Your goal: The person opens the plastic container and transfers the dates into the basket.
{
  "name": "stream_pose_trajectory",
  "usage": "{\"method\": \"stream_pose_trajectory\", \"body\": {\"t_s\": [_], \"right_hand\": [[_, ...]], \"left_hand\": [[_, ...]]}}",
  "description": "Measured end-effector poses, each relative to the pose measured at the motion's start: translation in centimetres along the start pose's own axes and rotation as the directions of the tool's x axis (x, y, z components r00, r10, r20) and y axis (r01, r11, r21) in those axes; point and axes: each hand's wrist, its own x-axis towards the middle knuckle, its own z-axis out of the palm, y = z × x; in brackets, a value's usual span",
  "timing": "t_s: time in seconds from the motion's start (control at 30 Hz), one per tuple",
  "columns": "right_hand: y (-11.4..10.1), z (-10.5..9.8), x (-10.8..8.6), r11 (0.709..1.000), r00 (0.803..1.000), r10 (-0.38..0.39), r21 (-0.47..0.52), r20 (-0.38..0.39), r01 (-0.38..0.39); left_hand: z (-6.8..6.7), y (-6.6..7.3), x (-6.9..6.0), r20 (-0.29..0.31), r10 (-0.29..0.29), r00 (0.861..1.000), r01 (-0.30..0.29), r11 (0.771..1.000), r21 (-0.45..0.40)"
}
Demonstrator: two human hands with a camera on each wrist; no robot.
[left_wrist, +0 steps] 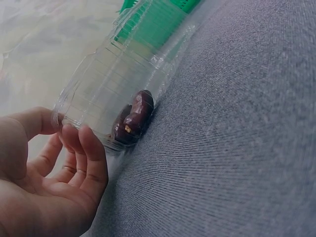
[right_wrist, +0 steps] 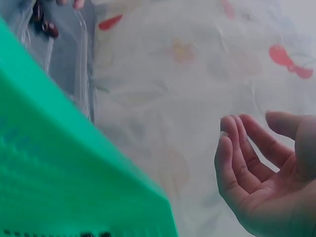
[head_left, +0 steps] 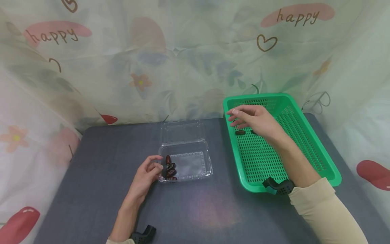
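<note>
A clear plastic clamshell box (head_left: 190, 164) stands with its lid (head_left: 182, 132) folded back. Several dark brown dates (head_left: 171, 172) lie along its left side; two show through the wall as dates (left_wrist: 139, 111) in the left wrist view. My left hand (head_left: 146, 174) pinches the box's left rim between thumb and fingers. Over the left part of a green basket (head_left: 239, 162) hovers my right hand (head_left: 256, 118), fingers loosely bent and nothing between them. Below it a date (head_left: 240, 132) lies on the basket floor, with another dark piece (head_left: 253, 131) partly hidden by the hand.
A grey cloth-covered table (head_left: 100, 176) carries the box and, to its right, the basket. A printed curtain (head_left: 182, 74) hangs behind the table and along both sides. Each wrist wears a black camera mount, such as the right mount (head_left: 283, 187).
</note>
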Motion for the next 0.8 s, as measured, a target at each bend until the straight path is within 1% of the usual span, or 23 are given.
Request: {"method": "stream_pose_trajectory", "body": {"t_s": [0.2, 0.37, 0.43, 0.53, 0.67, 0.8], "right_hand": [[-0.2, 3.3, 0.2, 0.998, 0.997, 0.007, 0.06, 0.075, -0.012], [0.4, 5.7, 0.3, 0.997, 0.992, -0.016, 0.071, 0.122, 0.008], [0.5, 6.6, 0.3, 0.998, 0.99, -0.018, 0.06, 0.14, 0.01], [0.4, 7.9, 0.4, 0.999, 0.986, -0.021, 0.048, 0.166, 0.014], [0.1, 9.5, 0.5, 0.999, 0.983, -0.037, 0.028, 0.182, 0.032], [0.0, 11.0, 0.6, 0.999, 0.979, -0.038, -0.03, 0.199, 0.044]], "left_hand": [[-0.1, 0.2, -0.2, 0.004, -0.007, 1.0, 0.007, 1.0, -0.01], [0.0, 0.1, -0.1, 0.032, 0.015, 0.999, -0.014, 1.0, -0.017], [0.1, 0.0, -0.1, 0.036, 0.014, 0.999, -0.013, 1.0, -0.016], [0.1, 0.0, -0.1, 0.024, 0.01, 1.0, -0.009, 1.0, -0.015], [0.1, 0.0, -0.2, 0.017, 0.007, 1.0, -0.007, 1.0, -0.015], [0.0, 0.2, -0.1, 0.015, 0.004, 1.0, -0.004, 1.0, -0.023]]}}
